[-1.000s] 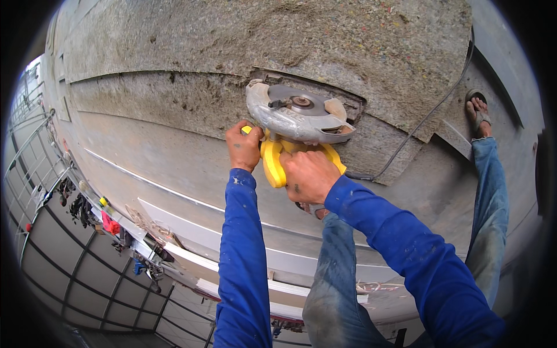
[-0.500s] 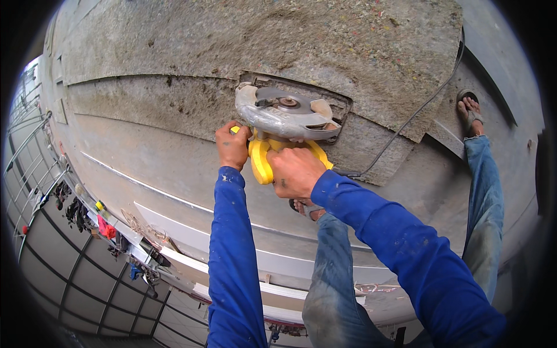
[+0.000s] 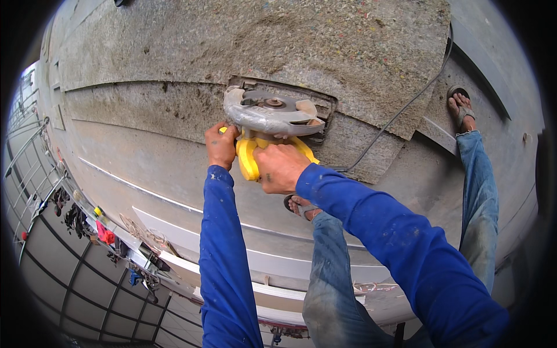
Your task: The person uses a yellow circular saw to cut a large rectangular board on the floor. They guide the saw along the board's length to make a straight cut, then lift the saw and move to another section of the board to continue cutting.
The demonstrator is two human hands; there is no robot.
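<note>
A yellow circular saw [image 3: 248, 158] with a silvery, tape-wrapped blade guard rests on a rough, speckled grey-brown board [image 3: 191, 107]. My right hand [image 3: 282, 168] is wrapped round its rear handle. My left hand [image 3: 221, 146] grips the front knob, of which a little yellow shows between the fingers. The saw's dark base plate lies along a long straight cut between that board and a larger speckled sheet [image 3: 325, 46]. The round blade shows inside the guard; whether it is spinning I cannot tell.
A black power cord [image 3: 386, 130] runs from the saw across the sheet's right edge. My sandalled feet [image 3: 464, 110] stand on the concrete floor. Flat grey strips [image 3: 484, 72] lie at the right. Long white boards [image 3: 278, 264] are stacked behind, near hanging clothes [image 3: 75, 220].
The saw and both my hands have shifted a little to the left in the picture, as has the whole scene slightly. My grip on the saw is the same.
</note>
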